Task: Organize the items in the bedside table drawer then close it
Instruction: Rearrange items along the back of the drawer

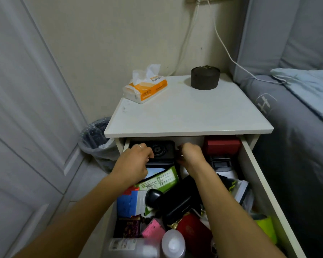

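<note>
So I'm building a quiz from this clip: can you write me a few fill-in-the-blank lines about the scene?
1. Both hands reach toward the ____ of the open drawer.
2. The left hand rests on a ____ box.
3. The tissue pack on the bedside table is white and ____.

Missing words: back; black; orange

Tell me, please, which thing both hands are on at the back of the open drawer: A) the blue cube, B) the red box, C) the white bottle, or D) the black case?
D: the left hand and the right hand grip opposite ends of the black case at the drawer's back left; the red box sits untouched to the right.
</note>
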Demonstrator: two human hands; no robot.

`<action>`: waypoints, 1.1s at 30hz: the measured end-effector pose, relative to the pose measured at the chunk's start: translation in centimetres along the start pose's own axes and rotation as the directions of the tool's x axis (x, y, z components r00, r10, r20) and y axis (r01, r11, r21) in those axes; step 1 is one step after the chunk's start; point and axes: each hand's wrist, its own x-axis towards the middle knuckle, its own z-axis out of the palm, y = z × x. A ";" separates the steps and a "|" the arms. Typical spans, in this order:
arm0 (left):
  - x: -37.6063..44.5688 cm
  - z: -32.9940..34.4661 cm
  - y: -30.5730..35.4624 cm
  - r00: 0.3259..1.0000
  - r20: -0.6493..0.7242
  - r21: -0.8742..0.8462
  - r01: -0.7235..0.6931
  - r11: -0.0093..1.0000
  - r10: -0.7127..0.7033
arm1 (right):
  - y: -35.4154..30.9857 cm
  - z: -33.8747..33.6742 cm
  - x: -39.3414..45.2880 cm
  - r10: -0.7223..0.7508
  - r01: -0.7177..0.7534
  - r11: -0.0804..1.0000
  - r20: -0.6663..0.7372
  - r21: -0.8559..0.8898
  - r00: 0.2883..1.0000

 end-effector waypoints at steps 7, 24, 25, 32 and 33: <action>2.0 1.2 0.1 0.989 0.147 0.239 -0.044 0.970 0.009 | 0.3 0.7 -0.3 -0.188 0.192 0.900 0.049 -0.391 0.981; 1.8 1.7 -1.1 0.983 0.147 0.344 0.052 0.938 -0.108 | 0.8 1.0 -0.7 -0.206 0.254 0.752 0.150 -0.608 0.967; 1.8 1.8 -1.1 0.984 0.141 0.344 0.053 0.937 -0.107 | 0.8 1.0 -0.6 -0.203 0.253 0.749 0.151 -0.612 0.968; 1.8 2.3 -1.9 0.996 0.082 0.425 -0.062 0.903 0.030 | 1.2 1.2 -0.5 -0.278 0.293 0.634 0.143 -0.716 0.950; 2.0 2.3 -2.3 0.994 0.081 0.454 -0.101 0.885 0.072 | 1.2 1.2 -0.7 -0.297 0.296 0.612 0.134 -0.733 0.945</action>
